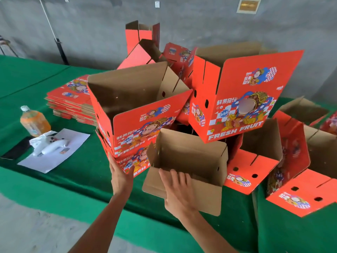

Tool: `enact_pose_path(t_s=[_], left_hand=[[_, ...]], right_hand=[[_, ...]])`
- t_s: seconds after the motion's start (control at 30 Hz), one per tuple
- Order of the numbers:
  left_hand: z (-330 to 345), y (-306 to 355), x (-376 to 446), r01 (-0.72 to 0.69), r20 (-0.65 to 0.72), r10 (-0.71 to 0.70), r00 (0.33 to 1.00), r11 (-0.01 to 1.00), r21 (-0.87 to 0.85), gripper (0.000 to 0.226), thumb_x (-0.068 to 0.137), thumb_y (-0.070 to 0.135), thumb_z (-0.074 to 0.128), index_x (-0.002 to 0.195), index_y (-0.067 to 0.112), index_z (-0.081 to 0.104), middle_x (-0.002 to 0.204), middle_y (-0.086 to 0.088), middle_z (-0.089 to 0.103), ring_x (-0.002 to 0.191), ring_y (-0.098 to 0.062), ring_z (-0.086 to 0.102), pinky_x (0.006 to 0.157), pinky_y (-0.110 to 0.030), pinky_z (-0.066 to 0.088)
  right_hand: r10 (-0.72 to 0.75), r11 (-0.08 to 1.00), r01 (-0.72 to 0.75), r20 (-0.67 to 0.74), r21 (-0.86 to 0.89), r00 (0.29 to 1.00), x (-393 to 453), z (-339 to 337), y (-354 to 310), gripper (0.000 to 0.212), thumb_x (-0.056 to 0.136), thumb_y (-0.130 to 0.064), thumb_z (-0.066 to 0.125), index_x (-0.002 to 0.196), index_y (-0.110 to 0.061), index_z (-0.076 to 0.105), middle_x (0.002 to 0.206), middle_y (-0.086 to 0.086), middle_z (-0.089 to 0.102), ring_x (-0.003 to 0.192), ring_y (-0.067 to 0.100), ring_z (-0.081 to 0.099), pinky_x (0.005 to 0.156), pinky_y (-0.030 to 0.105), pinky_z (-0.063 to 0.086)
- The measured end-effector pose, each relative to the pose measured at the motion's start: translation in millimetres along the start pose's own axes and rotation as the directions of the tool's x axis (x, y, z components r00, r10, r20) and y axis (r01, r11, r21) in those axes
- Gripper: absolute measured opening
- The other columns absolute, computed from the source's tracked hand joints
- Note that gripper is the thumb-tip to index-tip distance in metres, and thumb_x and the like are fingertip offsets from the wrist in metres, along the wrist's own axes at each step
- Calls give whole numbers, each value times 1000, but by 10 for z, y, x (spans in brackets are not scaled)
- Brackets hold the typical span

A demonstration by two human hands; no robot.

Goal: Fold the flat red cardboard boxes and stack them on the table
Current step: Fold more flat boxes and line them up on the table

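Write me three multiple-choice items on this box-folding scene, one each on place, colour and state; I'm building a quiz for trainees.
1. Where is the bottle?
A. table's left part
B. inside a box
C. on the floor

2. What colour is the tablecloth?
A. blue
B. green
C. white

3. How is the right hand?
A. clenched in a fist
B. flat on a cardboard flap
C. holding the bottle

Key:
1 A, the bottle stands left of the flat stack.
2 B, the tablecloth is green.
3 B, the right hand lies with straight fingers on the flap.

A grey concrete wall (91, 24) backs the green-clothed table (36, 79), above a pale concrete floor (27, 225).
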State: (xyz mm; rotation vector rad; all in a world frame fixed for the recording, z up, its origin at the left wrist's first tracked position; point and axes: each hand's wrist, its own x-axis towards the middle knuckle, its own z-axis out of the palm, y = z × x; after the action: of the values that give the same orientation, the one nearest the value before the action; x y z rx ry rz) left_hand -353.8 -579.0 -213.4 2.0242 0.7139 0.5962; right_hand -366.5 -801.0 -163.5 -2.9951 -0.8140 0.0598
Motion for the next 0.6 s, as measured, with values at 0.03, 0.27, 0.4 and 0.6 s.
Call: enact_pose_path(t_s=[0.03, 0.27, 0.4, 0.6], left_hand=[[40, -11, 19, 9, -24, -9, 1000, 1000, -4, 113, 89, 17, 77, 162, 42, -6, 170, -4, 23, 121, -50, 60, 90, -60, 49], [223, -26, 134, 23, -68, -18, 998, 998, 62, 103, 96, 18, 66, 161, 45, -8, 169, -5, 30, 114, -53, 62, 91, -60, 49], [332, 32, 211, 20, -74, -16, 997, 998, 57, 104, 94, 15, 67, 163, 41, -7, 169, -4, 30, 115, -53, 61, 92, -60, 48], [401, -5, 272, 18, -64, -13, 998, 997, 79, 97, 96, 11, 64, 165, 31, -1, 171, -3, 24, 118, -53, 58, 91, -60, 47]], right_hand=[[6, 1000, -6, -15, -8, 1000, 15, 50, 2, 116, 65, -42, 89, 159, -29, 22, 145, 18, 49, 122, 40, 54, 112, 58, 40], [54, 999, -53, -63, 9, 997, 192, 234, 46, 127, 48, -31, 97, 158, -24, 34, 140, 20, 56, 121, 42, 58, 109, 60, 43], [65, 998, -65, -62, -5, 996, 299, 263, 94, 128, 45, -31, 98, 157, -24, 37, 139, 21, 58, 121, 43, 59, 109, 60, 43], [64, 998, -65, -60, -16, 996, 391, 290, 156, 129, 44, -32, 99, 157, -25, 39, 140, 21, 60, 122, 43, 62, 109, 60, 45]])
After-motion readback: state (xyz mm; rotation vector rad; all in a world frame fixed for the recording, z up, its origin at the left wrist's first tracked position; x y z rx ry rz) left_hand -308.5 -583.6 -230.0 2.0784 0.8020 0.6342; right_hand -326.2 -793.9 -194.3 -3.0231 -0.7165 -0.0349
